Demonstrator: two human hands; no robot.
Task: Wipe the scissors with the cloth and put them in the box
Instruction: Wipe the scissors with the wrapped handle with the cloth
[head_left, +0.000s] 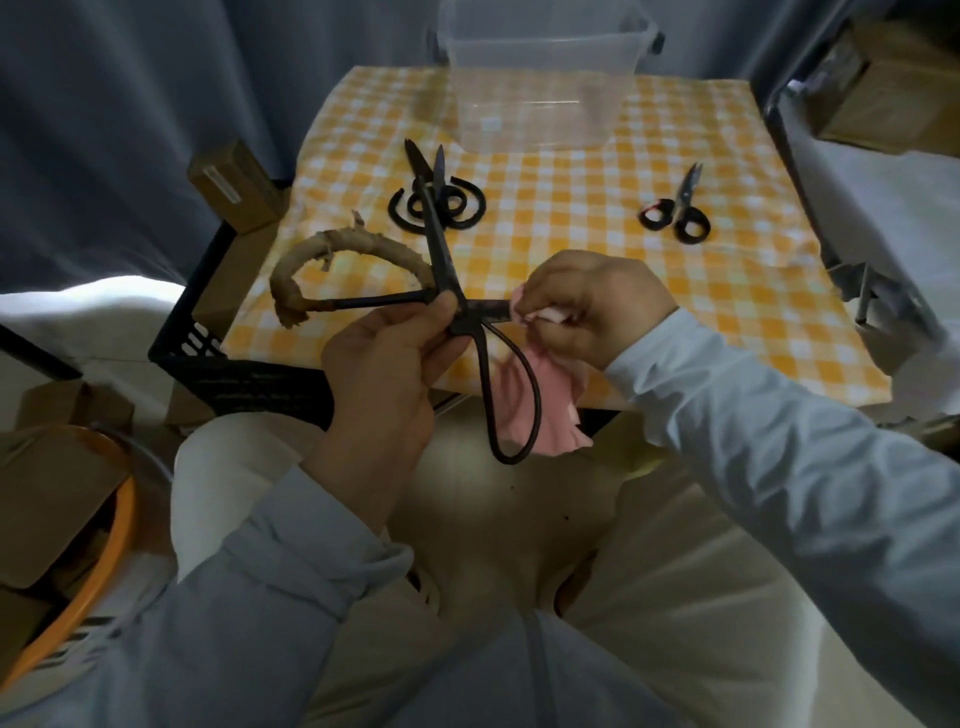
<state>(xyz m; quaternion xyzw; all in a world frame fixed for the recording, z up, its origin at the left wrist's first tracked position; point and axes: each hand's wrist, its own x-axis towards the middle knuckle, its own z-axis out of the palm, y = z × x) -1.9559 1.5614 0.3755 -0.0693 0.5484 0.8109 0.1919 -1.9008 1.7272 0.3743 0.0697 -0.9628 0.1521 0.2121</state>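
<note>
Scissors, splayed open mid-frame, are pinched at the pivot in the grip of the left hand while the right hand pinches the cloth round one blade, where a slip could cut fingers.

Large black scissors are held wide open over the near edge of the counter, one blade pointing away, the other pinched in a pink cloth. A curl-handled black pair and a small black pair lie flat before a clear plastic box.
</note>
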